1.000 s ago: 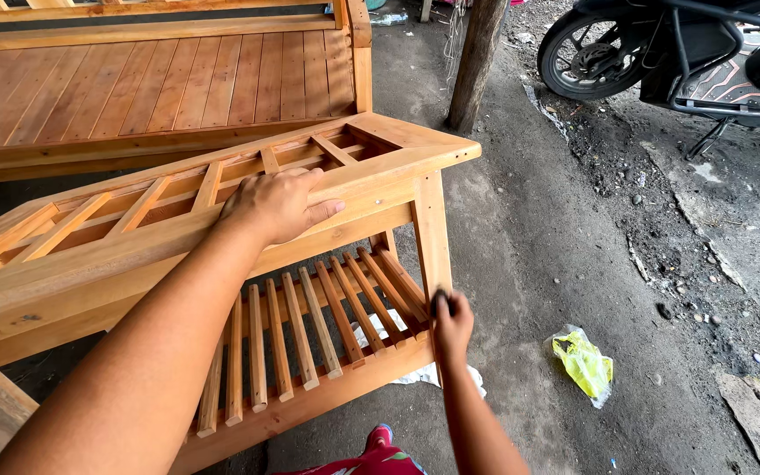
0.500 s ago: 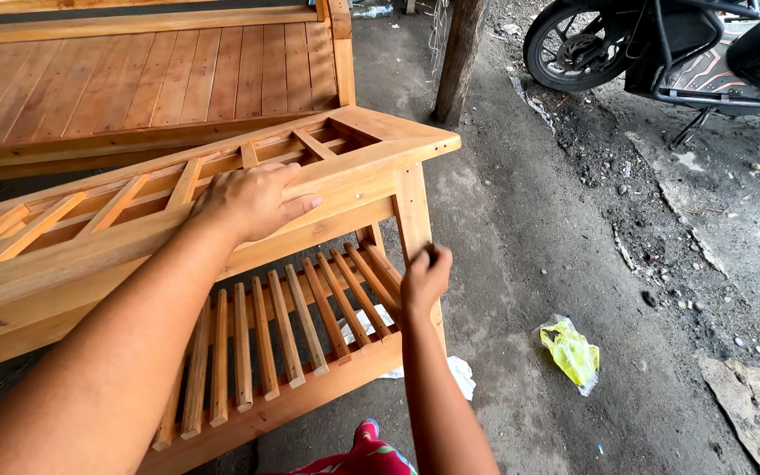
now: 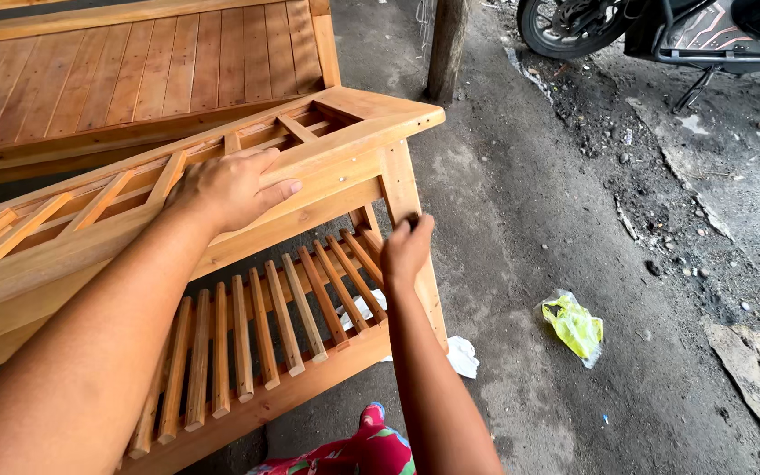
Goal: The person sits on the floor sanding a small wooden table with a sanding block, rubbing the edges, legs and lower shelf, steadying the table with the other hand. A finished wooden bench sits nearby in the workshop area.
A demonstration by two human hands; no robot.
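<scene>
Presently, the head view shows an unfinished wooden bench frame [image 3: 310, 167] lying tipped on its side across the left half of the picture, over a concrete floor [image 3: 521, 264]. Its upper rail carries a row of slanted braces; lower down, a panel of narrow slats [image 3: 266, 325] runs toward the near edge.

Left hand [image 3: 230, 189]: it rests palm down on the top rail of the bench frame, fingers [image 3: 266, 189] extended, close together and flat against the wood. It presses on the rail rather than gripping it; nothing is enclosed in the hand.

Right hand [image 3: 406, 251]: it is at the upright leg [image 3: 402, 189] at the right end of the frame, just below the top rail. The fingers are curled in with the tips against the leg. Whether they pinch some small item there cannot be told; the fingertips hide that spot.

Surroundings: a second piece of furniture, a slatted wooden platform [image 3: 134, 70], lies behind the frame at top left, close to it. A wooden post [image 3: 446, 44] stands beyond the frame's far corner. A crumpled yellow-green plastic bag [image 3: 573, 327] lies on the floor to the right, well apart from the frame. White scraps of paper [image 3: 461, 354] lie by the foot of the leg. A parked motorbike [image 3: 661, 26] is at top right. Red patterned cloth [image 3: 354, 453] shows at the bottom edge.
</scene>
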